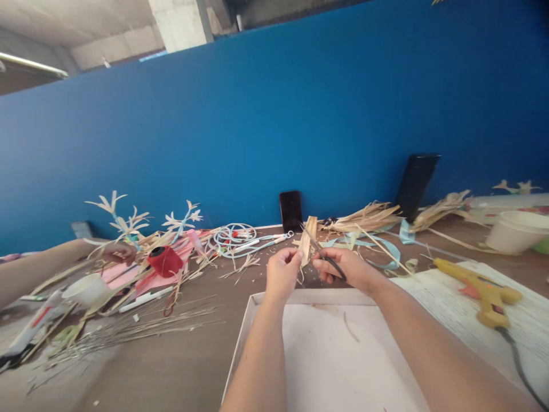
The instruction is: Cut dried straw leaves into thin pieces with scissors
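My left hand (281, 272) is closed in a pinch on a strip of dried straw-coloured leaf (307, 240) that stands nearly upright. My right hand (345, 268) is closed on black-handled scissors (319, 250), whose blades reach up to the leaf strip. Both hands hover above the far edge of a shallow white tray (274, 297) that lies in front of me.
A yellow glue gun (482, 289) lies on paper at the right. A red thread spool (165, 260), a white cord coil (231, 236), dried leaves (369, 217) and thin sticks litter the brown table. Two dark phones (290, 210) lean on the blue wall. Another person's hand (118, 252) works at left.
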{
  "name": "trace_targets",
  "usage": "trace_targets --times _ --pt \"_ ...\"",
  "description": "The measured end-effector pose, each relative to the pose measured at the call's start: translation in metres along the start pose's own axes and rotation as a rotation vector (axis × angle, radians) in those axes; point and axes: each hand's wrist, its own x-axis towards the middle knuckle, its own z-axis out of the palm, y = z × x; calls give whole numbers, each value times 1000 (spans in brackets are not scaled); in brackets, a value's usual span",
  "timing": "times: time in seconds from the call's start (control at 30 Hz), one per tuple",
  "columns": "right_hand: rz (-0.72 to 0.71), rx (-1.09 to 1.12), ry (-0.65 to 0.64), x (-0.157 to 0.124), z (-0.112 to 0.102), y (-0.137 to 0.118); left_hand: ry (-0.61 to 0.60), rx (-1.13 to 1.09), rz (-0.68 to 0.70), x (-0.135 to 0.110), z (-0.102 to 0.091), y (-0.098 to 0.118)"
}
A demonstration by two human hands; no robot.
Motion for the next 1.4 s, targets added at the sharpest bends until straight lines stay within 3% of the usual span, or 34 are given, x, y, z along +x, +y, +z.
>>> trace_targets --times 1.4 --pt "-10 -41 43 0 -2 -6 -41 -14 -50 1 -5 2"
